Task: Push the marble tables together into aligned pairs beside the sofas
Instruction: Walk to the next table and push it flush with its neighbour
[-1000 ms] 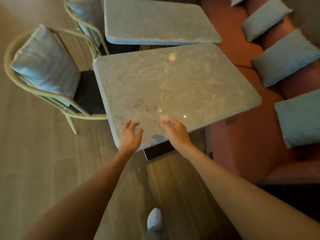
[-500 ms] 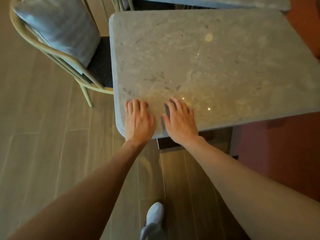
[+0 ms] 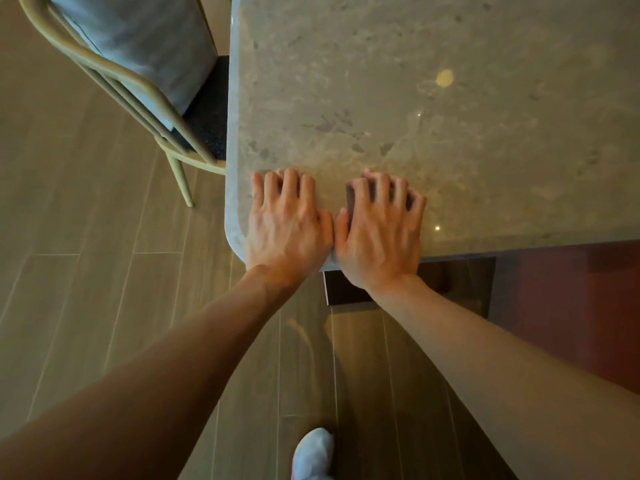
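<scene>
A grey marble table (image 3: 433, 109) fills the upper right of the head view, its rounded near-left corner close to me. My left hand (image 3: 287, 223) lies palm down on that corner, fingers spread and slightly bent. Just to its right, thumbs almost touching, my right hand (image 3: 379, 230) presses flat on the top by the near edge. Neither hand grips anything. The second table and the sofa cushions are out of frame.
A pale metal chair (image 3: 138, 84) with a grey cushion (image 3: 145, 39) stands against the table's left side. The dark table base (image 3: 457, 282) shows under the near edge. A red sofa front (image 3: 571, 299) is at right. My white shoe (image 3: 313, 455) is on the wood floor.
My hands went from hovering over the near edge to lying flat on the tabletop. The view has closed in on the table; the second table has left the frame.
</scene>
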{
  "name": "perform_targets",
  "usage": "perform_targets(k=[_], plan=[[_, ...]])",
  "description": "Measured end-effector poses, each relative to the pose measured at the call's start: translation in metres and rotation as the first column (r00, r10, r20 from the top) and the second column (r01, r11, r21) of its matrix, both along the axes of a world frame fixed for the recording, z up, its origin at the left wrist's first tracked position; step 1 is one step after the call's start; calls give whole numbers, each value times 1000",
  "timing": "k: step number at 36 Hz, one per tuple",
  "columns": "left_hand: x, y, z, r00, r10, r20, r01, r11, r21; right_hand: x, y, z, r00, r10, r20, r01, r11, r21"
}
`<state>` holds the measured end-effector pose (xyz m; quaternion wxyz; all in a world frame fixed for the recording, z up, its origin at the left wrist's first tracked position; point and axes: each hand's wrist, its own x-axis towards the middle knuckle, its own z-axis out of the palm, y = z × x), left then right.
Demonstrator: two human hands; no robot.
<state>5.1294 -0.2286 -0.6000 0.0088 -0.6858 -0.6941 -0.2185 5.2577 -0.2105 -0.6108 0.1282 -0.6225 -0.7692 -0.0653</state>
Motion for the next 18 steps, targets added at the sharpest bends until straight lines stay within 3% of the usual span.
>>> perform_targets(k=[18], plan=[[-34, 46, -12, 999, 6, -43, -3, 997, 84, -34, 35, -4, 998, -44, -47, 46, 998, 35]])
